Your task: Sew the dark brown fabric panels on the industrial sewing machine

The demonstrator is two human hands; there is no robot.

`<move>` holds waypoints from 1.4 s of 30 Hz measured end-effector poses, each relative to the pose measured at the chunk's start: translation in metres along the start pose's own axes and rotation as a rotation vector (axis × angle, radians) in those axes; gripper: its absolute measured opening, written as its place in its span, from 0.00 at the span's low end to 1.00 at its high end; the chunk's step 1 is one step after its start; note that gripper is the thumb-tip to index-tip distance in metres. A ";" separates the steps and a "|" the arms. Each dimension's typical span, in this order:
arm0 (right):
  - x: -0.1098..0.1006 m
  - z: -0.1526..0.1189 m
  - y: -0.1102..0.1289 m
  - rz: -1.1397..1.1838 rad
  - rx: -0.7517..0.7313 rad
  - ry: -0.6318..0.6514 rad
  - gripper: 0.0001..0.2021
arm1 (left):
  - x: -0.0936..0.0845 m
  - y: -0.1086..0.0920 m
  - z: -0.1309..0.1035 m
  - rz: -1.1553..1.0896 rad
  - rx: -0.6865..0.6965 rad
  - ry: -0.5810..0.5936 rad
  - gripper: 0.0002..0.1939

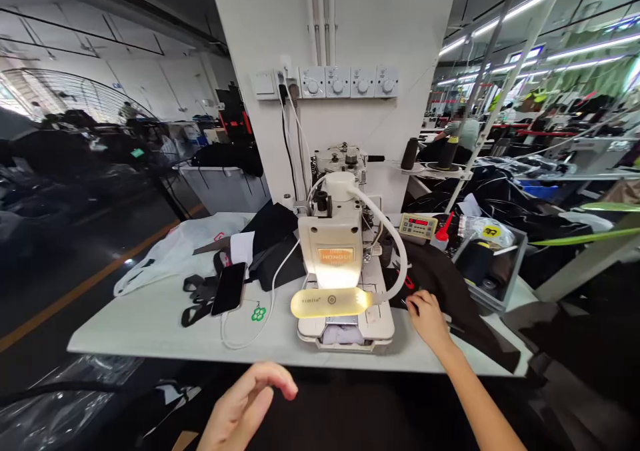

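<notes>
A white sewing machine (333, 237) stands at the middle of the pale table (165, 331), with a lit yellow lamp (310, 302) on a curved white neck across its front. My right hand (427, 314) reaches over the dark cloth (440, 271) right of the machine, its fingers bent around something too small to name, near a red-handled tool (409, 281). In front of the table edge, lower left of the machine, my left hand (255, 397) hangs in the air with curled fingers, thumb and forefinger apart, holding nothing.
Left on the table lie a phone (229, 289) with a white cable, black straps (200, 297), black fabric (275, 237) and a white plastic bag (165, 251). At right are a grey bin (510, 264), a control box (417, 226) and thread cones (447, 154). A person (463, 131) sits far behind.
</notes>
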State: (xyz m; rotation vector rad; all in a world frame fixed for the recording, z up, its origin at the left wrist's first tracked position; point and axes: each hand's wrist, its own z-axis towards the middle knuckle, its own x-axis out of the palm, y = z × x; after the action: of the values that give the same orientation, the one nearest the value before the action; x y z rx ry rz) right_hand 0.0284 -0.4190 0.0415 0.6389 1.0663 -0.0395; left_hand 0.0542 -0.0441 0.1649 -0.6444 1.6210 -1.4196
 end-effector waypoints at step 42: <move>-0.025 -0.020 0.170 1.555 0.276 0.317 0.11 | 0.094 0.042 0.090 0.503 0.388 -0.277 0.13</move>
State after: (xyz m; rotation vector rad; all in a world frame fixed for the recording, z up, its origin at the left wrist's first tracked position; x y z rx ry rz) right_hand 0.0555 -0.2761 0.1344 1.6142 0.6153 1.3090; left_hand 0.0913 -0.1593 0.1011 -0.1742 1.1394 -1.1606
